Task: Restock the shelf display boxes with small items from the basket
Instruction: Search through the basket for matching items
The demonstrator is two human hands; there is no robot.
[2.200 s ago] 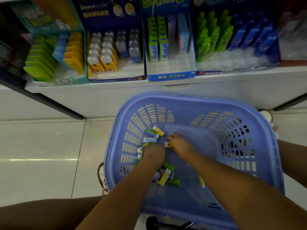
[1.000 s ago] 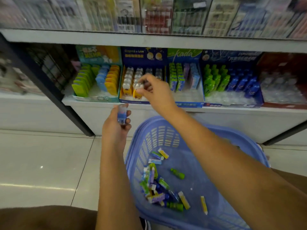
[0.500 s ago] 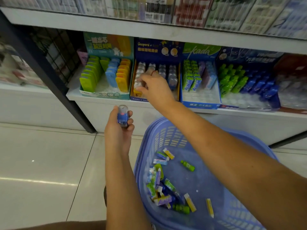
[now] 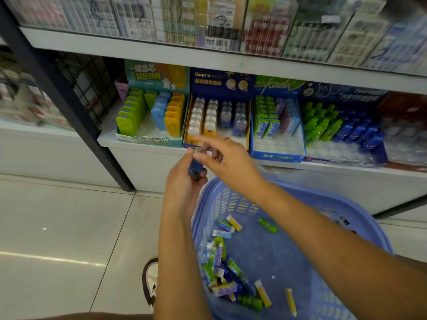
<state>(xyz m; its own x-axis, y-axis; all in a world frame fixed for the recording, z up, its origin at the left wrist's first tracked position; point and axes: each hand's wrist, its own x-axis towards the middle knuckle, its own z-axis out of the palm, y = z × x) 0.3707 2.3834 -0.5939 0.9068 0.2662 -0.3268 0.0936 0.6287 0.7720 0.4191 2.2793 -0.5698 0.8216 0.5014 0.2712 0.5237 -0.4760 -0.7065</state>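
The right hand point(image 4: 227, 161) has come back from the Gaspard display box point(image 4: 221, 83), where it was half a second ago, and now meets the left hand point(image 4: 184, 183) above the basket's far rim. The left hand has barely shifted. Its fingers are curled round the blue clear-capped item point(image 4: 195, 168), holding it upright by its blue lower half. The right hand's thumb and forefinger pinch the item's clear cap from the two o'clock side, its other fingers loosely bent behind; the fingertips are motion-blurred.

At twelve o'clock from the hands, just beyond them, the Gaspard display box stands on the white shelf point(image 4: 106, 138). It holds two rows of yellow-based pieces on its left and two rows of blue-based ones on its right.

At eleven o'clock stands a teal display box point(image 4: 154, 76) with green, blue and orange pieces. At one o'clock is a green-topped kada box point(image 4: 278, 85), and at two o'clock a dark blue box point(image 4: 342, 94) of green and blue bottle shapes.

At five o'clock, under the right forearm, sits the lilac-blue basket point(image 4: 233, 204). A heap of loose small items point(image 4: 221, 270) lies against its left wall, and a green bottle-shaped piece point(image 4: 268, 225) lies apart from the heap. At seven o'clock a shoe point(image 4: 151, 280) rests on the pale floor tiles point(image 4: 57, 227).
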